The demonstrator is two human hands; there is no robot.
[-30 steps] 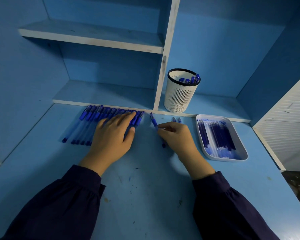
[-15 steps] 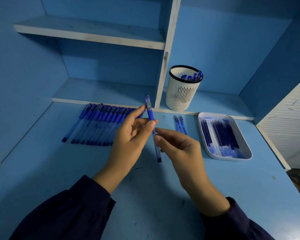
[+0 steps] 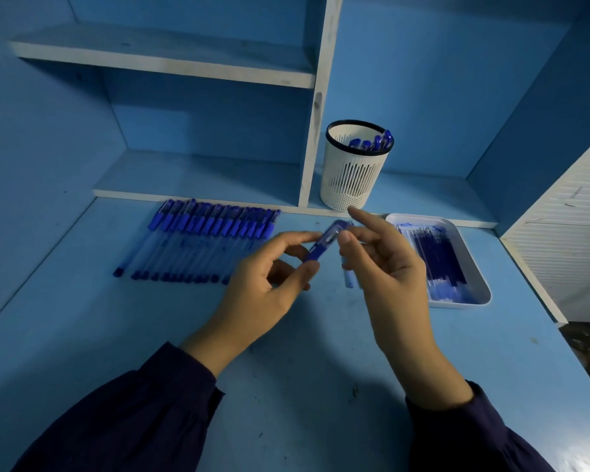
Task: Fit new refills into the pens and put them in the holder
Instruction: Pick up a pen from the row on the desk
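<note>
No readable text or label shows anywhere (pen markings too blurred).

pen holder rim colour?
Black rim on a white slotted pen holder, clearest in the head view.

The blue desk (image 3: 82,335) has a row of blue pens (image 3: 198,243) lying side by side near its back edge. A white tray (image 3: 481,294) of refills sits by the right edge. A white pen holder (image 3: 353,178) stands on the low shelf (image 3: 201,178) behind.
</note>
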